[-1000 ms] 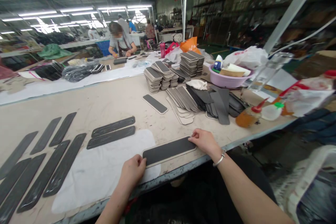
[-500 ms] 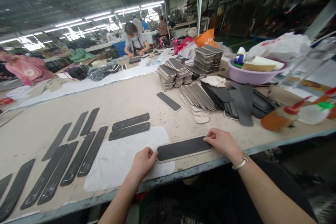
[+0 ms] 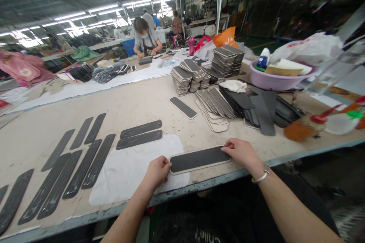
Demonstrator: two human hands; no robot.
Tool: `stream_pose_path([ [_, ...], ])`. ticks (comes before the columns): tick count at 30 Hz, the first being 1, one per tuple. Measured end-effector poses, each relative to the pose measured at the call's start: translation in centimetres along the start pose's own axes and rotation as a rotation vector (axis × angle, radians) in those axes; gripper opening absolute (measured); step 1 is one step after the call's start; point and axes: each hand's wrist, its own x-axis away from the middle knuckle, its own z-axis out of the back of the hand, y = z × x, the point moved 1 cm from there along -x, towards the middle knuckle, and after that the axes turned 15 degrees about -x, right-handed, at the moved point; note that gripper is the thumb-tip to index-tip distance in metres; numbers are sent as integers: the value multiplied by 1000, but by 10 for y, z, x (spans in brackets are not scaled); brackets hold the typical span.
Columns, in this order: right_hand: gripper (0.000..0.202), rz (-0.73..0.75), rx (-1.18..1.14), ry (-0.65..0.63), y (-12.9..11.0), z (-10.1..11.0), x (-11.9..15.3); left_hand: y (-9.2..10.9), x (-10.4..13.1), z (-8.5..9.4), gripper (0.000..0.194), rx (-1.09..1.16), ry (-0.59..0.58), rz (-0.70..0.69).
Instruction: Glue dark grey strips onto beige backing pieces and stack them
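Observation:
A long dark strip with a pale border lies near the table's front edge, partly over a white sheet. My left hand pinches its left end, fingers closed. At the other end, my right hand has its fingertips closed on the top right corner; a bracelet is on that wrist. Several glossy dark strips are spread on the left of the table. Another bordered strip lies farther back.
Stacks of bordered pieces stand behind, beside fanned pieces and dark strips. A purple basin and an orange bottle are at right. A person works across the table.
The view has shifted slightly. Both hands remain at the ends of the bordered strip, with my left fingers slightly changed in pose.

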Motion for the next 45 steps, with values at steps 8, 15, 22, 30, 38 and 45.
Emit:
stream_pose_path([
  [8,9,-20,-3,3,-2,-1,0,-4,-1,-2,18,38,-26,-1],
  [15,7,-20,-15,-16,-5,1,-1,-6,-2,-4,19,78,-37,16],
  [22,8,-6,16,-3,-5,-1,1,-7,-3,-6,20,64,-42,-6],
  [30,18,66,215,107,-14,0,16,-10,2,-11,23,20,84,-115],
  [38,67,732,120,-243,-80,-69,72,-13,0,-15,29,-98,159,-205],
  [45,75,566,188,-327,-41,-60,52,-10,0,-14,26,-129,163,-189],
])
